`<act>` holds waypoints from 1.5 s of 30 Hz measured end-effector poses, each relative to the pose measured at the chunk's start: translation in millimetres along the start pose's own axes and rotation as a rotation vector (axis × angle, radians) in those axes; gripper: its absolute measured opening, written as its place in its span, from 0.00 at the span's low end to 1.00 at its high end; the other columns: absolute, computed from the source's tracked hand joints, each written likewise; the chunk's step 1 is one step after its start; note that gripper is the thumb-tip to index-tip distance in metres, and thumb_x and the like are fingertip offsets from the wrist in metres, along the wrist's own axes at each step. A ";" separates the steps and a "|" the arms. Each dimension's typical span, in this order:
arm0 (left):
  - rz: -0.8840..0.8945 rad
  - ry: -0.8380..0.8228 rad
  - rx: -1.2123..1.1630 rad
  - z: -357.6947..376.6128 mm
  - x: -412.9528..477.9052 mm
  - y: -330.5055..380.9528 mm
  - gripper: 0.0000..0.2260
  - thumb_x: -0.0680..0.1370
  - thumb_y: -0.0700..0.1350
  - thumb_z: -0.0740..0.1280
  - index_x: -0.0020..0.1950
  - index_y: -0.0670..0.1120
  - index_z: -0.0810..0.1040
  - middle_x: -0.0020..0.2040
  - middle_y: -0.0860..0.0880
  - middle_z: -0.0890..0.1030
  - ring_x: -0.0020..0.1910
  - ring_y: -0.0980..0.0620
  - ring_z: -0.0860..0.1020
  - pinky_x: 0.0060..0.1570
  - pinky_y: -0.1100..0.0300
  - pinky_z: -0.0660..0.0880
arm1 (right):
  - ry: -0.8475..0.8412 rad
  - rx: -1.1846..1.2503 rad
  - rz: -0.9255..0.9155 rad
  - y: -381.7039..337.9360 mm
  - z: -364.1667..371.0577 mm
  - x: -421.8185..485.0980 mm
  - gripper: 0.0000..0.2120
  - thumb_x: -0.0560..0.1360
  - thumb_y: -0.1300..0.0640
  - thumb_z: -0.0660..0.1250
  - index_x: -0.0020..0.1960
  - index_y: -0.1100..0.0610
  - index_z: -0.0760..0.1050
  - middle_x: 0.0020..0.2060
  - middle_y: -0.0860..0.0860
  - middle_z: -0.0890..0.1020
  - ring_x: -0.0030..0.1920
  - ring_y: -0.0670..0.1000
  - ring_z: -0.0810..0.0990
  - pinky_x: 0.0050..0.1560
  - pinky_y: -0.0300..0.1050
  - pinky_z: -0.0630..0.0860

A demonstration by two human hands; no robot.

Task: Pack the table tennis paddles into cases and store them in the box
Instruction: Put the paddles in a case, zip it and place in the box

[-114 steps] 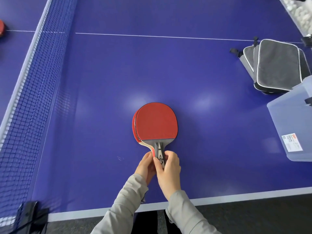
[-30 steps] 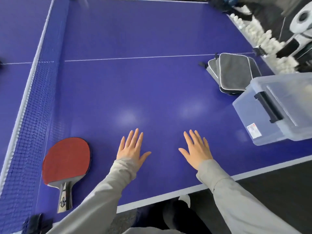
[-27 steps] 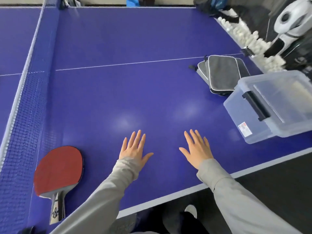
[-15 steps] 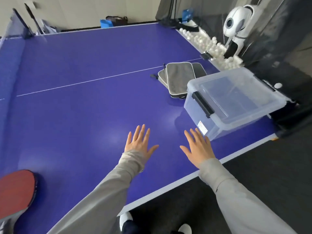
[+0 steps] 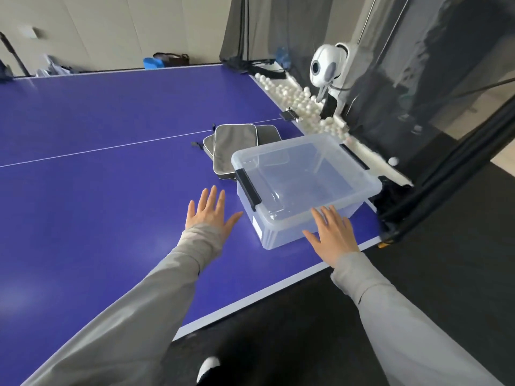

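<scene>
Left hand (image 5: 210,210) and right hand (image 5: 331,232) are spread flat, holding nothing; grey cases (image 5: 234,146) lie just beyond the left hand, the nearer one, behind the clear box (image 5: 281,232) at its far-left corner on the tabletop (image 5: 111,176).

Illumination is even, diffuse and moderately bright. The table (image 5: 111,190) returns two pale, soft-edged sheens left of the box (image 5: 281,232); no hard glare appears. A faint, soft shadow lies on the table against the box's left wall. The box rim carries thin highlights. Right of the box, the curtain (image 5: 446,107) is dim and streaked with motion blur. Behind the box, the balls (image 5: 295,98) are smeared. In front of the box, the floor (image 5: 278,316) is dark with little detail. Wide-angle distortion bends the table edges and tilts the wall (image 5: 111,29) behind the box.
</scene>
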State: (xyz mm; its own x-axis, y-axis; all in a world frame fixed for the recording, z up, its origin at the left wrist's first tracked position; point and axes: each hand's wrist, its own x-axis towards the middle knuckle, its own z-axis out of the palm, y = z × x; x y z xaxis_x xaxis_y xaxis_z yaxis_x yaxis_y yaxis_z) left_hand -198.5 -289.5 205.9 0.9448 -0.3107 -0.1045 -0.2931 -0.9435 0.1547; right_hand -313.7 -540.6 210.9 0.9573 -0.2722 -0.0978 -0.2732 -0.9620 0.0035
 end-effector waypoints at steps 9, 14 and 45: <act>-0.066 0.012 -0.080 6.9 69.7 44.3 0.34 0.77 0.66 0.46 0.78 0.50 0.44 0.79 0.53 0.45 0.77 0.52 0.43 0.75 0.49 0.45 | 0.031 0.041 -0.053 26.3 -7.9 81.2 0.29 0.80 0.41 0.51 0.77 0.52 0.51 0.77 0.52 0.55 0.77 0.53 0.47 0.74 0.55 0.51; -0.144 0.027 -0.176 9.2 117.1 56.0 0.34 0.78 0.65 0.49 0.78 0.49 0.45 0.79 0.52 0.47 0.77 0.52 0.45 0.75 0.49 0.48 | -0.004 0.023 -0.092 40.0 -9.5 124.7 0.29 0.80 0.41 0.50 0.77 0.51 0.50 0.77 0.51 0.55 0.77 0.52 0.47 0.74 0.54 0.50; -0.663 0.118 -0.483 36.3 226.2 71.5 0.31 0.71 0.69 0.59 0.65 0.50 0.64 0.54 0.55 0.69 0.60 0.53 0.70 0.50 0.61 0.68 | -0.269 0.337 0.021 -88.9 27.3 512.2 0.37 0.75 0.33 0.55 0.68 0.64 0.67 0.67 0.60 0.71 0.69 0.60 0.66 0.66 0.55 0.63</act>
State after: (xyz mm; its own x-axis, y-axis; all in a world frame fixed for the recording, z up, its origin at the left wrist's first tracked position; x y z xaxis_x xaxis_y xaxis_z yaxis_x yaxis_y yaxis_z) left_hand -11.1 -431.5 157.6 0.9165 0.3321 -0.2231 0.4000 -0.7651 0.5047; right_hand 198.3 -593.9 133.3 0.9045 -0.2328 -0.3573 -0.3507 -0.8828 -0.3125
